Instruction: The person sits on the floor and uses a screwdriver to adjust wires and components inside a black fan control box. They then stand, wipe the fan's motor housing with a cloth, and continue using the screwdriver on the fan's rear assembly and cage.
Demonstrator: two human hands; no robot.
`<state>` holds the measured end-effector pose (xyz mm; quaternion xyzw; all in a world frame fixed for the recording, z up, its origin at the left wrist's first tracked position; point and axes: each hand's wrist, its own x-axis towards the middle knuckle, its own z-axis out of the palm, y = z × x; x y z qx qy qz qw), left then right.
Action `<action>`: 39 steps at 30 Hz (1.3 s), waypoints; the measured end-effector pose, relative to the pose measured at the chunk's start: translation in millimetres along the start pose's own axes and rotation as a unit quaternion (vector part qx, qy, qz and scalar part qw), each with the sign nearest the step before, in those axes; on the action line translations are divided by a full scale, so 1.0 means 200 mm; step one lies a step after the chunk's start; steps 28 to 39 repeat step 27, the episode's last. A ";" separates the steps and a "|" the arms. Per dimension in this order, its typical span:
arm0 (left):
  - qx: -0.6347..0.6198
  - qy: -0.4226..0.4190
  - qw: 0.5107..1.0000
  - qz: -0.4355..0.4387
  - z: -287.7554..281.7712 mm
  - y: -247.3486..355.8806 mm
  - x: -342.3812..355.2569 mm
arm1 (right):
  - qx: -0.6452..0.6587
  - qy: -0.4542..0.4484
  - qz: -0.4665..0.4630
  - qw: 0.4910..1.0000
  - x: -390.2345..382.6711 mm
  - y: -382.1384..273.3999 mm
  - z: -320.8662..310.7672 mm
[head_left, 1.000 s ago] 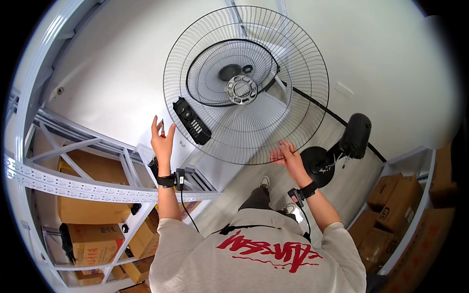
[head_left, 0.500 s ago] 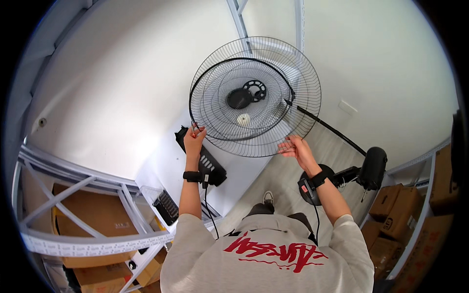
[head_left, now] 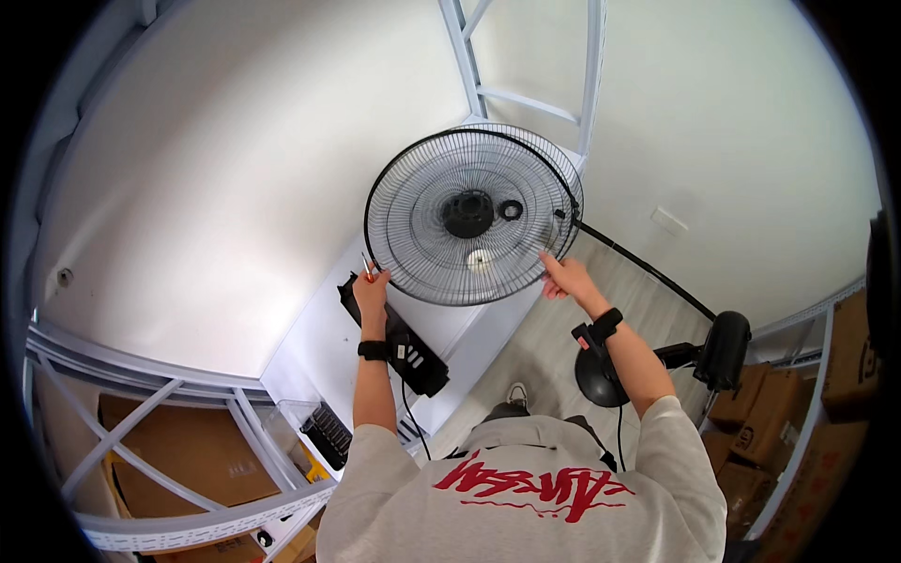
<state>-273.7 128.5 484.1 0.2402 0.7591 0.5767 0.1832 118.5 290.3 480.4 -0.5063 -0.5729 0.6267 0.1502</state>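
Observation:
A round black wire fan guard (head_left: 427, 192) is held up above the white table, its two grilles overlapping a little out of line. My right hand (head_left: 568, 280) pinches the right lower rim, thumb on top. At the left lower rim, my left hand (head_left: 373, 296) is closed on the edge, with a slim screwdriver (head_left: 368, 269), metal shaft up and orange-red handle, also in its fingers. A black hub (head_left: 467, 214), a black ring (head_left: 511, 209) and a white round part (head_left: 480, 261) show at or through the wires; their exact depth is unclear.
A slotted black plastic piece (head_left: 404, 342) lies on the white table (head_left: 314, 347) beside a box of dark bits (head_left: 326, 433). To the right stands a black fan pole with motor head (head_left: 723, 349) and round base (head_left: 601, 377). Shelves with cardboard boxes (head_left: 765, 408) flank me.
The fan guard has tilted and its two grilles now overlap more closely. My right hand has closed from looser fingers onto the rim. My left hand stays at the left rim.

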 end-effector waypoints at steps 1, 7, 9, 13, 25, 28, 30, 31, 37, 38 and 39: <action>0.005 0.006 1.000 0.000 0.00 -0.02 0.00 | -0.019 0.002 0.000 1.000 0.00 -0.01 0.01; 0.069 0.048 0.996 0.042 0.03 -0.02 -0.02 | -0.077 0.026 -0.009 0.997 0.00 0.02 0.00; 0.147 0.093 0.975 0.138 0.05 -0.02 -0.01 | -0.066 0.021 -0.019 0.997 -0.01 0.03 0.00; 0.228 0.135 0.948 0.175 0.07 0.16 -0.10 | -0.096 0.006 -0.078 0.992 -0.07 0.12 0.00; -0.118 -0.478 0.863 0.118 0.84 0.64 -1.11 | 0.057 -0.060 -0.318 0.945 -0.78 0.23 -0.03; -0.115 -0.530 0.834 0.100 0.97 0.63 -1.29 | 0.075 -0.051 -0.311 0.946 -0.78 0.37 -0.07; -0.115 -0.530 0.834 0.100 0.97 0.63 -1.29 | 0.075 -0.051 -0.311 0.946 -0.78 0.37 -0.07; -0.115 -0.530 0.834 0.100 0.97 0.63 -1.29 | 0.075 -0.051 -0.311 0.946 -0.78 0.37 -0.07; -0.115 -0.530 0.834 0.100 0.97 0.63 -1.29 | 0.075 -0.051 -0.311 0.946 -0.78 0.37 -0.07; -0.115 -0.530 0.834 0.100 0.97 0.63 -1.29 | 0.075 -0.051 -0.311 0.946 -0.78 0.37 -0.07; -0.115 -0.530 0.834 0.100 0.97 0.63 -1.29 | 0.075 -0.051 -0.311 0.946 -0.78 0.37 -0.07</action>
